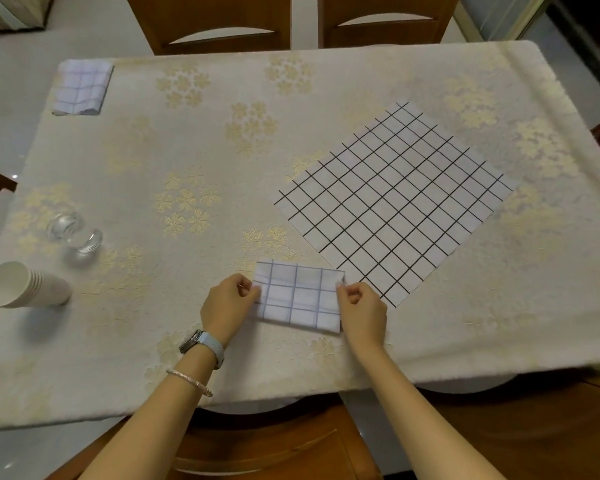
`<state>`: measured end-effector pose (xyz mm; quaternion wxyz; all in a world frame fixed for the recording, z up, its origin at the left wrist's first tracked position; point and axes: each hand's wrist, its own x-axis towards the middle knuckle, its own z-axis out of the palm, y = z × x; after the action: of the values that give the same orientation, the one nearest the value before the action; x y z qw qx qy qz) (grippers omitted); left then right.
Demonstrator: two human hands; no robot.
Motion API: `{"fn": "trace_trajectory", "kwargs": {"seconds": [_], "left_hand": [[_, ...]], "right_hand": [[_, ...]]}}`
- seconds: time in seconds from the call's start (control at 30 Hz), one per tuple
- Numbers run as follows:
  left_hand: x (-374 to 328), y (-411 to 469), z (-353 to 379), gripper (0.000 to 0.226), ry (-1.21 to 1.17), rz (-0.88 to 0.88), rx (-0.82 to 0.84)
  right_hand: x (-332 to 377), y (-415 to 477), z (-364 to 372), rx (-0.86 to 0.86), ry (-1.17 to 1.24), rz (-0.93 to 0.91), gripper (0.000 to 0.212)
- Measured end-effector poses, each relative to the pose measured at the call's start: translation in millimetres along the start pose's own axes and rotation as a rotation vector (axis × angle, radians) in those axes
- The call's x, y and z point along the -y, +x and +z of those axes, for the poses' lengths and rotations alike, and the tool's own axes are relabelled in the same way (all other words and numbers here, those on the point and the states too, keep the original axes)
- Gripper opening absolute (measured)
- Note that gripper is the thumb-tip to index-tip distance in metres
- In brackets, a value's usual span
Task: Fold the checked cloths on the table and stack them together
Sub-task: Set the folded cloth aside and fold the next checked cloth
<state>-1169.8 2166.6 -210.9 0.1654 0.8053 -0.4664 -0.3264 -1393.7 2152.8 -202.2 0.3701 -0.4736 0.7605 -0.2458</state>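
cream tablecloth (pixel 222 161) bears a folded checked cloth (pixel 298 296); left hand (pixel 227 306) and right hand (pixel 362 311) pinch its ends.

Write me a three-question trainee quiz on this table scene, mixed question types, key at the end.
1. True or false: the black-checked cloth lies spread flat, not yet folded.
2. The left hand and right hand are: A) resting open, holding nothing; B) pinching opposite side edges of the small folded cloth; C) clasping each other.
3. Fill the gap: the other folded cloth lies at the far ___ corner of the table.

Key: 1 true; 2 B; 3 left.
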Motion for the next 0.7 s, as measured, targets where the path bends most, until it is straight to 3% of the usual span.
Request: {"fn": "trace_trajectory", "kwargs": {"seconds": [0.13,0.2,0.27,0.33,0.4,0.47,0.6,0.7], "left_hand": [[-4.0,-5.0,1.0,0.014,0.014,0.010,-0.042],[-8.4,-10.2,2.7,0.023,0.076,0.066,-0.129],[-12.7,-14.1,8.8,0.033,0.194,0.259,-0.259],[-18.5,-16.2,21.7,0.036,0.266,0.558,-0.298],[-22.7,-15.1,38.5,0.038,0.340,0.806,-0.165],[-23.3,-11.9,52.8,0.046,0.481,0.923,-0.018],[-15.5,-3.4,64.6,0.059,0.656,0.898,0.109],[-10.8,-0.8,66.7,0.062,0.672,0.873,0.146]], "right_hand": [[-0.4,8.1,2.6,0.002,-0.063,0.025,0.021],[0.7,8.5,3.4,0.002,-0.090,0.022,0.021],[0.9,8.1,3.8,-0.002,-0.102,0.019,0.021],[0.3,7.8,4.2,-0.006,-0.104,0.020,0.020],[0.2,7.8,4.6,-0.010,-0.111,0.022,0.020],[0.3,7.8,4.1,-0.015,-0.119,0.016,0.018],[0.0,5.9,2.4,-0.008,-0.120,-0.017,0.015],[0.3,2.2,-1.9,-0.099,-0.296,-0.228,0.011]]}}
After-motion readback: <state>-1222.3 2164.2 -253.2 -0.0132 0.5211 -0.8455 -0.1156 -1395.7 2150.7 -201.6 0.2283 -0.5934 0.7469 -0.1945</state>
